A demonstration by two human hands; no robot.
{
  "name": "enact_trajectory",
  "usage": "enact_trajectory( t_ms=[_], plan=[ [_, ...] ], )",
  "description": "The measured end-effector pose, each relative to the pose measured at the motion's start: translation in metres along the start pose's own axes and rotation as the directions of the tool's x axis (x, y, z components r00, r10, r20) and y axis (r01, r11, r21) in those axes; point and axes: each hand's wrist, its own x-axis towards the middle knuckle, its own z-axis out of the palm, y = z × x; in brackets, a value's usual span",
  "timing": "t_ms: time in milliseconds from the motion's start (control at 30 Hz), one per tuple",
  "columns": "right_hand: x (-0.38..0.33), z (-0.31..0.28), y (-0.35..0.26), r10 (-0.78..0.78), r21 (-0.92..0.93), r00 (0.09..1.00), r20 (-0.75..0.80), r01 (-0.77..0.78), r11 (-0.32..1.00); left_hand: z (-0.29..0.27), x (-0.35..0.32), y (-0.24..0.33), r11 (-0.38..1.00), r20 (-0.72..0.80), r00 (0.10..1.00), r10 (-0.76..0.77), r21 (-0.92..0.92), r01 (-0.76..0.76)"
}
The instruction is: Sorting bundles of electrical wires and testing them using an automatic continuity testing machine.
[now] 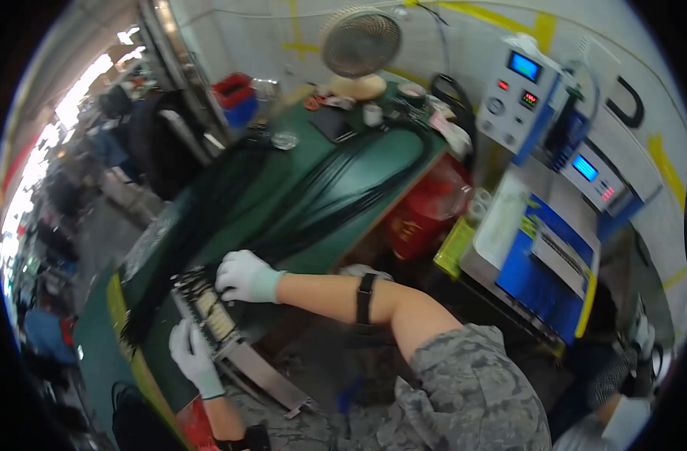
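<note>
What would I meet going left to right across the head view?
White-gloved left hand, white-gloved right hand, round beige fan, glossy red plastic bag, tall white-and-blue boxy instrument, smaller white-and-blue boxy instrument.

White wall (pixel 246 46) with yellow tape strips (pixel 545 31); green-topped workbench (pixel 294 118) near it; grey floor (pixel 107 229) at left; glaring white light (pixel 84 90) beyond.

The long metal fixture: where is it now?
In the head view, the metal fixture lies at lower left, its far end between the gloved left hand and gloved right hand.
</note>
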Motion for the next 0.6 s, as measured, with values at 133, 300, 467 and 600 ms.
enact_trajectory(
  t_ms=[133, 300, 467, 600],
  plan=[
    [0.001, 0.022, -0.014, 0.018, -0.002, 0.999, -0.050, -0.018, 1.000, 0.009, 0.008, -0.025, 0.997, 0.166, 0.984, -0.067, -0.021, 0.072],
    [-0.006, 0.034, -0.020, 0.059, 0.019, 0.997, -0.059, -0.058, 0.998, 0.002, 0.004, -0.018, 0.991, 0.235, 0.964, -0.127, 0.078, 0.111],
    [-0.006, 0.033, -0.017, 0.056, 0.081, 0.997, -0.060, -0.051, 0.995, -0.003, 0.005, -0.033, 0.990, 0.258, 0.959, -0.121, 0.107, 0.095],
    [-0.007, 0.030, -0.007, 0.087, 0.039, 0.996, -0.014, -0.086, 0.995, -0.001, 0.005, -0.025, 0.990, 0.248, 0.960, -0.131, 0.080, 0.114]
  ],
)
